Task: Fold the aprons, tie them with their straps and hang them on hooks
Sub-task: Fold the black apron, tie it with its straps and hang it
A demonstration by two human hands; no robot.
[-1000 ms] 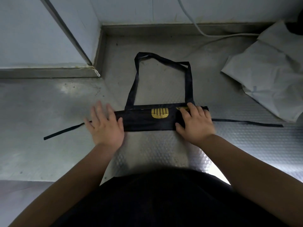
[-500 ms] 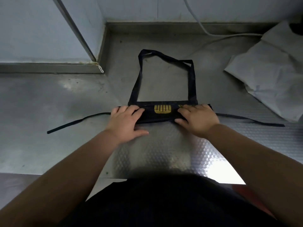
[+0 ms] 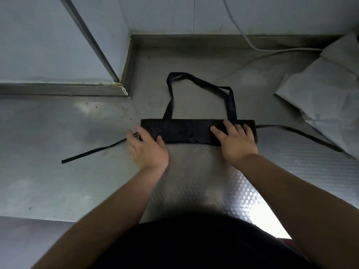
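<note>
A black apron (image 3: 186,131) lies folded into a narrow flat band on the steel counter (image 3: 58,181). Its neck loop (image 3: 202,82) spreads out beyond the band. One waist strap (image 3: 93,152) trails to the left, the other strap (image 3: 303,133) runs to the right. My right hand (image 3: 236,141) presses flat on the band's right end. My left hand (image 3: 148,149), blurred, lies with straight fingers over the band's left end and the start of the left strap.
A crumpled white sheet (image 3: 326,94) covers the counter at the right. A white cable (image 3: 252,45) runs along the back wall. A raised steel ledge (image 3: 58,90) and wall corner stand at the back left. My dark clothing fills the bottom edge.
The band has been folded over once more away from me, so the gold logo is hidden. My left hand has slid left to the band's end.
</note>
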